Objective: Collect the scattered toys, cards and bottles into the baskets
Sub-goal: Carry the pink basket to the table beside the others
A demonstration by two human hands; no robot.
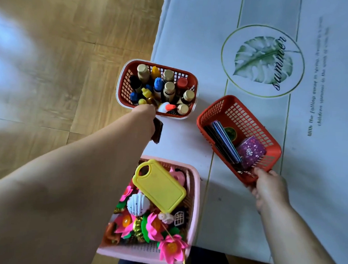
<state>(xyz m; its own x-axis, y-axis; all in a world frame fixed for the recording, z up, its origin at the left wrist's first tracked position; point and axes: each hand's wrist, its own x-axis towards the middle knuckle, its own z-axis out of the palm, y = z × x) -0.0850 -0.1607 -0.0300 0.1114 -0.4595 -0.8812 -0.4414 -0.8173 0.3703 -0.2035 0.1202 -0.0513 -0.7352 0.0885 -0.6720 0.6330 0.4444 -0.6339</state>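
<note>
Three baskets stand on a pale mat. The red basket (193, 80) at the far left holds several upright bottles (169, 89). My left hand (144, 118) is at its near rim and grips a dark flat object (157, 130). A second red basket (248, 113) on the right is tilted and holds cards (225, 142) and a purple box (250, 151). My right hand (269, 187) grips its near rim. The pink basket (195, 193) close to me is full of toys, with a yellow board (159, 185) on top.
The mat (318, 159) carries a green leaf print (262, 59) and lines of text farther right. Wooden floor (62, 45) lies to the left of the mat edge. My dark trouser leg (208, 261) shows at the bottom.
</note>
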